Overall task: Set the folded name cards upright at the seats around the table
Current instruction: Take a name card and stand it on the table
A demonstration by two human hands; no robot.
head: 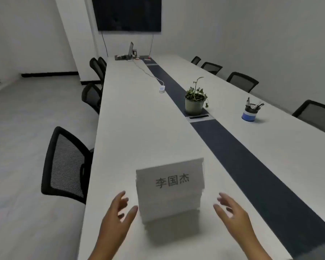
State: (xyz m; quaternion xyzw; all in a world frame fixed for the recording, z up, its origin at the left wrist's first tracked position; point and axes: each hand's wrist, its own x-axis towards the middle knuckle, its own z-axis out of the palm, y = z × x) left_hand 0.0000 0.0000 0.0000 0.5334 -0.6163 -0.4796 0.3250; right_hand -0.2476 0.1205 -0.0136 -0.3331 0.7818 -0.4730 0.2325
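A stack of folded white name cards (170, 188) stands on the near end of the long white table (131, 128), the front card printed with black characters. My left hand (118, 216) hovers just left of the stack, fingers spread, the thumb close to its left edge. To the right of the stack my right hand (233, 214) is held open, a short gap away. Neither hand holds anything.
A dark strip (233, 147) runs down the table's middle, bearing a potted plant (195, 99). A blue pen cup (250, 112) stands to the right. A cabled white device (161, 88) lies further up. Black mesh chairs (66, 164) line both sides. A wall screen (129, 13) hangs beyond the far end.
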